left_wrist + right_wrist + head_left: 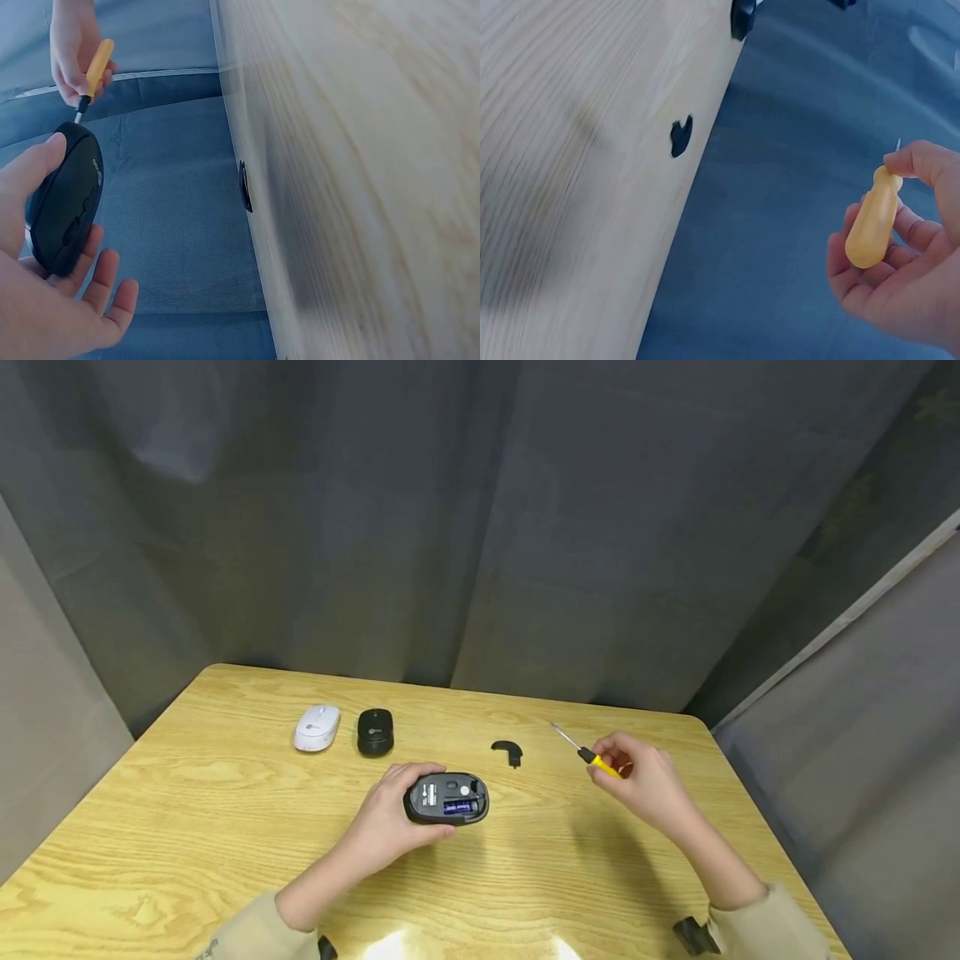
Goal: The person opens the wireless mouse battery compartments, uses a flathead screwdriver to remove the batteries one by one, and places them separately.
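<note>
Head view: left fingers (420,769) grip a black mouse (432,802), right fingers (615,742) pinch a screwdriver (587,756).

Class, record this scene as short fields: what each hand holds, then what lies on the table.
Left hand: dark mouse, underside facing the head camera
Battery: blue, exposed in the dark mouse's underside
Right hand: yellow-handled screwdriver, tip apart from the dark mouse
On table: white mouse, black mouse, small black piece
Table surface: wood grain
</note>
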The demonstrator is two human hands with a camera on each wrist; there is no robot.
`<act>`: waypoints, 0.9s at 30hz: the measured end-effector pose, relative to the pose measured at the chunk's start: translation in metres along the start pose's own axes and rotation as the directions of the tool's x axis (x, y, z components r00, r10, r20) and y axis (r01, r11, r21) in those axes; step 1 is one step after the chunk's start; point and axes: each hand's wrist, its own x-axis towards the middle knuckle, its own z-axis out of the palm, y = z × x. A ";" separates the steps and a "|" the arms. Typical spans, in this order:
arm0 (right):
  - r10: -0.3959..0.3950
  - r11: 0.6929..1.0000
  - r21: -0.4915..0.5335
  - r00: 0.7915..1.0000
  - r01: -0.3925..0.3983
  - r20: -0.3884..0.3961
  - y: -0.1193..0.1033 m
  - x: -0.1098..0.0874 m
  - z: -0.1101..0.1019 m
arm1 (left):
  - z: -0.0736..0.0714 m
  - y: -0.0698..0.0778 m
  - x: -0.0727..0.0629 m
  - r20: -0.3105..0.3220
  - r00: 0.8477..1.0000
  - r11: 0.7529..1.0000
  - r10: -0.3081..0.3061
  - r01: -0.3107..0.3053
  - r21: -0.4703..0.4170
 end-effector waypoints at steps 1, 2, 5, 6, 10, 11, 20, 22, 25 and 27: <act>-0.007 1.000 0.003 1.000 0.007 -0.006 -0.003 -0.001 -0.001 | 0.000 0.000 0.000 0.000 1.000 1.000 0.000 0.000 -0.001; -0.018 1.000 0.006 1.000 0.018 -0.013 -0.006 -0.002 -0.001 | 0.000 0.000 0.001 0.001 1.000 1.000 0.001 -0.001 0.000; -0.045 0.999 0.020 0.998 0.046 -0.033 -0.013 -0.006 -0.001 | 0.000 0.000 0.001 0.004 1.000 1.000 -0.003 0.003 0.003; -0.054 0.998 0.027 0.998 0.055 -0.038 -0.015 -0.007 -0.001 | 0.000 0.001 0.001 0.005 1.000 1.000 -0.007 0.007 0.004; -0.096 0.994 0.043 0.994 0.098 -0.055 -0.023 -0.011 0.000 | 0.000 0.002 0.002 0.007 1.000 1.000 -0.019 0.019 0.009; -0.110 0.992 0.048 0.992 0.113 -0.059 -0.025 -0.012 0.001 | 0.000 0.002 0.002 0.007 1.000 1.000 -0.022 0.022 0.011; -0.217 0.970 0.091 0.973 0.225 -0.081 -0.039 -0.019 0.006 | -0.003 0.004 0.003 0.004 1.000 1.000 -0.024 0.024 0.020; -0.233 0.964 0.109 0.969 0.241 -0.082 -0.041 -0.021 0.008 | -0.003 0.004 0.003 0.005 1.000 1.000 -0.020 0.020 0.021; -0.251 0.956 0.132 0.965 0.260 -0.080 -0.043 -0.023 0.011 | -0.004 0.004 0.002 0.005 1.000 1.000 -0.016 0.016 0.022; -0.267 0.951 0.143 0.961 0.276 -0.076 -0.044 -0.024 0.013 | -0.004 0.005 0.002 0.006 1.000 1.000 -0.015 0.015 0.021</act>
